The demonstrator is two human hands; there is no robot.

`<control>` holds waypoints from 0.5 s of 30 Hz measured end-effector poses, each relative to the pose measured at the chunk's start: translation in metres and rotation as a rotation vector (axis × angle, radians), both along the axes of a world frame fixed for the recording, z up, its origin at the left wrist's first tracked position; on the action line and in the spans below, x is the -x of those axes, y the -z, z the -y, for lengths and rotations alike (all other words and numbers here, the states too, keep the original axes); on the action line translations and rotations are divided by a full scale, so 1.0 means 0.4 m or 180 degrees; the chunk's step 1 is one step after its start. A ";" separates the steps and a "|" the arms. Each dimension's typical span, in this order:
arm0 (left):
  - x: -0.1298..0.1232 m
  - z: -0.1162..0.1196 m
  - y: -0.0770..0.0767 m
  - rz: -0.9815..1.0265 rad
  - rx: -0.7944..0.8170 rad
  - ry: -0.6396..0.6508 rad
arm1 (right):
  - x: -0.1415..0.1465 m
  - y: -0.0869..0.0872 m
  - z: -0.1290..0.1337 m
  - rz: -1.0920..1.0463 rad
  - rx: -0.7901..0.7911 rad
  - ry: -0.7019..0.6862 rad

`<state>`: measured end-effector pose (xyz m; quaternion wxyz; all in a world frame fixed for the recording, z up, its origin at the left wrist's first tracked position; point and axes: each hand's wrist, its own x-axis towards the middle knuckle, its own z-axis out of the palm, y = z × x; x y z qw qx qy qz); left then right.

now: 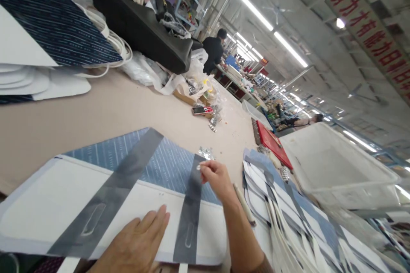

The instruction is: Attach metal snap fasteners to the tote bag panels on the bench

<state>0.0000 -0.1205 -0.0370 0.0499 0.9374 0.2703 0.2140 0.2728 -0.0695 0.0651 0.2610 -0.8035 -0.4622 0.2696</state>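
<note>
A flat bag panel (80, 187), white with a blue patterned section and two dark grey strips, lies on the table in front of me. My left hand (141, 234) rests flat on its white part, fingers stretched out, just below two tiny marks. Over the right grey strip (192, 196), my right hand (219, 179) pinches a small shiny disc (198, 167) between thumb and forefinger. Whether the disc touches the strip I cannot tell. Just beyond that hand is a small heap of shiny metal pieces (206, 152).
Stacked blue and white panels with pale straps (278, 217) lie at right, beside a wooden-looking stick (245, 204). A red book (272, 143) and a white bin (336, 158) stand beyond. Farther back are a phone (202, 110), plastic bags and a black bag (147, 30). Dark-blue panels (64, 30) fill the left.
</note>
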 end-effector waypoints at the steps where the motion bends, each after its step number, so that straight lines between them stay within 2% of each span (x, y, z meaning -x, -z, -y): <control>1: 0.002 0.002 -0.003 -0.0003 -0.0035 -0.0007 | 0.055 0.013 0.012 -0.0231 0.0023 -0.0130; 4: 0.001 0.012 -0.014 0.0060 -0.0136 -0.0021 | 0.181 0.039 0.046 -0.0780 0.0030 -0.0378; 6: 0.000 0.020 -0.025 0.0141 -0.0203 -0.0028 | 0.224 0.043 0.058 -0.0800 0.0062 -0.0398; 12: 0.011 0.038 -0.058 0.0338 -0.0181 0.0055 | 0.255 0.037 0.060 -0.0403 0.0175 -0.0355; 15: 0.024 0.047 -0.042 0.0628 -0.0040 0.0291 | 0.263 0.047 0.065 -0.0404 0.0164 -0.0205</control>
